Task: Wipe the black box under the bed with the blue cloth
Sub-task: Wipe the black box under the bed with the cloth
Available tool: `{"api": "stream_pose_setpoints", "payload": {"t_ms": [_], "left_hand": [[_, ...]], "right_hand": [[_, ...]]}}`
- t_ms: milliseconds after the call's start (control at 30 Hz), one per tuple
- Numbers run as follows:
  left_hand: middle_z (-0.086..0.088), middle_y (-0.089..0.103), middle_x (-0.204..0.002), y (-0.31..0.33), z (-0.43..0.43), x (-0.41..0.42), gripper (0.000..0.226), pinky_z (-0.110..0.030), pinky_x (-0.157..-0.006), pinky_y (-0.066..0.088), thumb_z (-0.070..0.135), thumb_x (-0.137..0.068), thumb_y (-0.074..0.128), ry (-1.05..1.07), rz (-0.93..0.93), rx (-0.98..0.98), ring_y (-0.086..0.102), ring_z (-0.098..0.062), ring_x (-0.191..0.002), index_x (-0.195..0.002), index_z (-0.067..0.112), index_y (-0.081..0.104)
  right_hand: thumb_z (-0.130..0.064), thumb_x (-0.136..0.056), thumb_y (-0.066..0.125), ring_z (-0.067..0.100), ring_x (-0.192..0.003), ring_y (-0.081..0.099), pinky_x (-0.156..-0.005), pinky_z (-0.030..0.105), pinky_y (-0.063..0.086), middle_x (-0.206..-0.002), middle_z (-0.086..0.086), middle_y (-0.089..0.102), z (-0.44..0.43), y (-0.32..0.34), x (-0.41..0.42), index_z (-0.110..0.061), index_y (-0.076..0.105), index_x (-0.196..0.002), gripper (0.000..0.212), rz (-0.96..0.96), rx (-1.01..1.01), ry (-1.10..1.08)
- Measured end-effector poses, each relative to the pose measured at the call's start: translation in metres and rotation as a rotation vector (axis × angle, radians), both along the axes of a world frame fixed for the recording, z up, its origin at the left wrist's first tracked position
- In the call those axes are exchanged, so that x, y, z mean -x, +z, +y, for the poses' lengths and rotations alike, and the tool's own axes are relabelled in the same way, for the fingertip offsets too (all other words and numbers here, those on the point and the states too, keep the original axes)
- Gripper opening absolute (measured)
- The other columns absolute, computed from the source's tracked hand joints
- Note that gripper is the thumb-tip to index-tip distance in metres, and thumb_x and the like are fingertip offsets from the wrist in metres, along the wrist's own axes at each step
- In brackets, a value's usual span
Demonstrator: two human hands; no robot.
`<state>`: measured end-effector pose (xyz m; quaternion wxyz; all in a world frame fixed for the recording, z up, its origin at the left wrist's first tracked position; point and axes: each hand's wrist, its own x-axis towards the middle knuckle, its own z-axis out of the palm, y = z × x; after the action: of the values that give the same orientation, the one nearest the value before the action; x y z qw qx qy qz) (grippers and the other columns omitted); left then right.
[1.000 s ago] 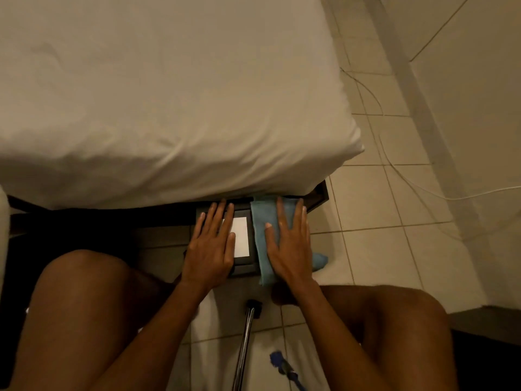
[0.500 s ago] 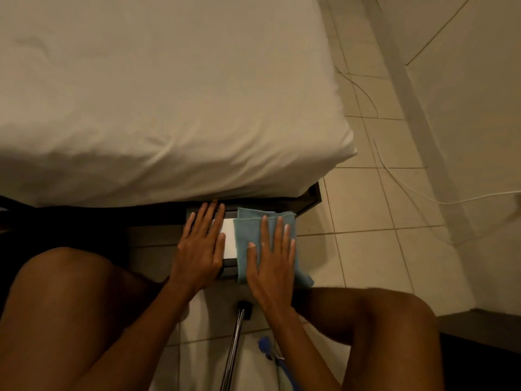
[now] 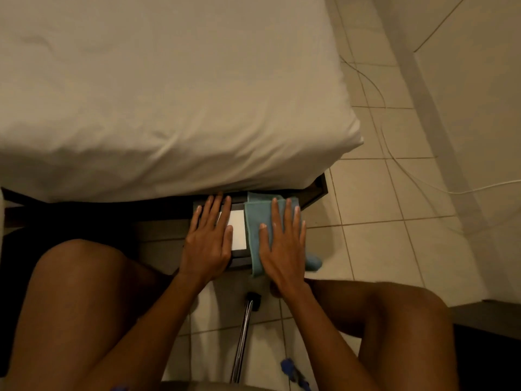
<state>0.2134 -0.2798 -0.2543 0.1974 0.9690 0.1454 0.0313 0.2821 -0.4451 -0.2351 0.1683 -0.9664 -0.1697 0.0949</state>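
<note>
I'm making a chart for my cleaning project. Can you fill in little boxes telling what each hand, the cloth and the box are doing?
left hand: flat on the black box, fingers spread
right hand: flat on the blue cloth, pressing it down
blue cloth: spread over the box's right part, one end hanging off
black box: on the floor, partly under the bed
white label: showing between the hands

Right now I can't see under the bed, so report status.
Left hand flat on black box. Right hand flat on blue cloth, on box. Mattress overhangs far end.
</note>
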Motion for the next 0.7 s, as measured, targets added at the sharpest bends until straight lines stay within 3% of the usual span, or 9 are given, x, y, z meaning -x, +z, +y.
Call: {"api": "stream_pose_setpoints", "payload": {"t_ms": [167,700], "left_hand": [[-0.004,0.017,-0.167,0.004,-0.001,0.001,0.061,-0.040,-0.127,0.008,0.035,-0.101,0.028,0.011,-0.013,0.042,0.009,-0.018,-0.156,-0.159,0.019,0.019],[-0.007,0.024,-0.165,0.001,0.000,0.001,0.064,-0.043,-0.126,0.013,0.036,-0.096,0.034,0.013,-0.028,0.005,0.017,-0.022,-0.154,-0.158,0.021,0.025]], "right_hand": [[-0.053,-0.102,0.023,0.017,-0.154,-0.010,-0.125,0.044,-0.002,-0.168,-0.001,-0.001,-0.009,0.001,0.026,-0.030,0.001,-0.159,0.066,-0.008,-0.031,-0.018],[-0.050,-0.102,0.030,0.016,-0.153,-0.008,-0.125,0.042,-0.001,-0.167,-0.001,0.005,-0.010,0.008,0.025,-0.026,0.002,-0.159,0.069,0.033,-0.107,-0.062]]}}
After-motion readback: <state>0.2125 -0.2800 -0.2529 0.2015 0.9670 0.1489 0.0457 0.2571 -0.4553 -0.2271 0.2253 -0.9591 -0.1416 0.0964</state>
